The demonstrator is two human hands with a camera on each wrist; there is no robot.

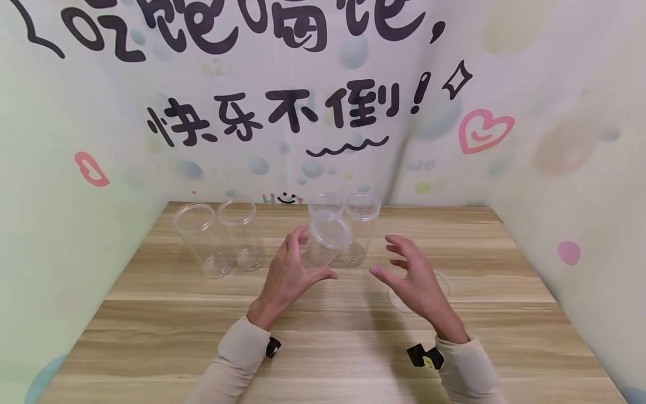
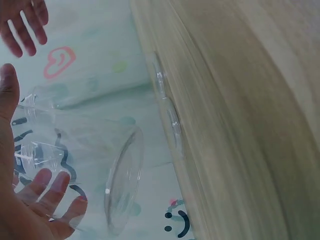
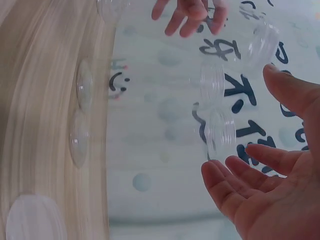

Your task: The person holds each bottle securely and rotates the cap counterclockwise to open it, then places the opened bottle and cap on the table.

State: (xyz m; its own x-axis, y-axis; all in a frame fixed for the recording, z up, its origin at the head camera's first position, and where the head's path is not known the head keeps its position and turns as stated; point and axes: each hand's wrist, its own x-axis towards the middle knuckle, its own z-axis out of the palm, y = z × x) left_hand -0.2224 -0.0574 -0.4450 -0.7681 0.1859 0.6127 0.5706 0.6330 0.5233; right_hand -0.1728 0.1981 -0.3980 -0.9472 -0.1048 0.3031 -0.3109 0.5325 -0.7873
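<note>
A tall clear plastic cup (image 1: 330, 231) with a milky round top tilts in my left hand (image 1: 290, 266). The left fingers (image 2: 59, 187) lie round the cup's side in the left wrist view, with the thumb on the opposite side. My right hand (image 1: 419, 283) is held apart to the right of the cup, fingers spread and slightly bent, nothing between them. Below the right hand lies a clear round disc, like a lid (image 1: 401, 302), partly hidden by it. In the right wrist view this pale lid (image 3: 36, 220) lies flat on the table.
Two clear cups stand close together behind the held one, a back left cup (image 1: 325, 201) and a back right cup (image 1: 362, 207). Farther left stand an outer cup (image 1: 199, 238) and an inner cup (image 1: 244, 235). Walls enclose the wooden table (image 1: 323, 359) at the back and sides.
</note>
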